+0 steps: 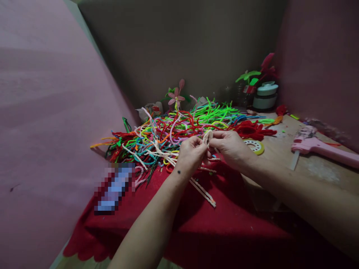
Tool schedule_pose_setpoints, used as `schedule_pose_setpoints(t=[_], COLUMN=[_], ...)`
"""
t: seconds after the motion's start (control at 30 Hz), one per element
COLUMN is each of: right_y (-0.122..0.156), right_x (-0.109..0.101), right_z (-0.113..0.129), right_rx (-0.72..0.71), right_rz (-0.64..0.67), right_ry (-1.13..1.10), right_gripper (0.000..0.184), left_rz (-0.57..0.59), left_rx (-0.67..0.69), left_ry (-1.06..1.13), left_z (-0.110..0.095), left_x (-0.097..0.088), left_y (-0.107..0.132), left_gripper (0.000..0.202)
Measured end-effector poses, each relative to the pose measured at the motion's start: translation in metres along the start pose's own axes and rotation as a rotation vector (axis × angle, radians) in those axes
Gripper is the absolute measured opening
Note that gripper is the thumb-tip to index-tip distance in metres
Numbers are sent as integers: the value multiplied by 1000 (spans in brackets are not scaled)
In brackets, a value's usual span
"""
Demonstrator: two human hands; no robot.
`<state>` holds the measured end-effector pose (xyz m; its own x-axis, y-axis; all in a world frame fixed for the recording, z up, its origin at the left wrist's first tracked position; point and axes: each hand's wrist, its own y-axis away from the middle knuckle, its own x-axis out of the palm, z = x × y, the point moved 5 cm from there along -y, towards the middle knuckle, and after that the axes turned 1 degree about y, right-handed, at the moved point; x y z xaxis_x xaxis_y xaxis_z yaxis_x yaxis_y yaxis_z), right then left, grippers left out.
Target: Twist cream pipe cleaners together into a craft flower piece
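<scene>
Between my two hands is a cream pipe cleaner (208,136), bent into narrow loops that stand up above the fingers. My left hand (192,152) pinches it from the left, low on the loops. From the right, my right hand (227,146) grips the same piece with thumb and forefinger; the fingertips of both hands nearly meet. Just behind them spreads a large tangled heap of colourful pipe cleaners (157,129). Below my hands, a few pale pipe cleaners (204,193) lie on the red cloth (224,220).
A pink glue gun (325,148) lies at the right, near a yellow tape roll (254,147). A pixelated phone-like object (116,190) is at the left. Behind the heap stand a pink pipe-cleaner flower (176,98) and a lidded jar (266,96). Walls enclose the table.
</scene>
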<state>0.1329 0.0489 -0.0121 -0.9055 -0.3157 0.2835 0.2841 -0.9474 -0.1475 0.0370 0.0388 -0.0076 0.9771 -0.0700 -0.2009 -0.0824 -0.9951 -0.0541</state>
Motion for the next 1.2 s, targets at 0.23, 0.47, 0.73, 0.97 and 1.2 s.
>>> schedule_pose_setpoints(t=[0.23, 0.47, 0.73, 0.97, 1.2], right_y=[-2, -10, -19, -15, -9], right_x=[-2, -15, -25, -22, -15], right_z=[-5, -7, -12, -17, -18], right_rx=[-7, -43, 68, 255, 295], right_rz=[27, -36, -127, -155, -140], right_ry=[-20, -60, -296, -426, -386], right_gripper=[4, 1, 8, 12, 12], left_rz=[61, 225, 461, 204, -174], left_rx=[-38, -58, 13, 234, 630], left_ry=[-3, 124, 408, 302, -203], left_z=[5, 0, -17, -20, -31], left_x=[-1, -4, -16, -23, -29], left_y=[-2, 0, 7, 1, 8], left_gripper=[6, 14, 24, 22, 19])
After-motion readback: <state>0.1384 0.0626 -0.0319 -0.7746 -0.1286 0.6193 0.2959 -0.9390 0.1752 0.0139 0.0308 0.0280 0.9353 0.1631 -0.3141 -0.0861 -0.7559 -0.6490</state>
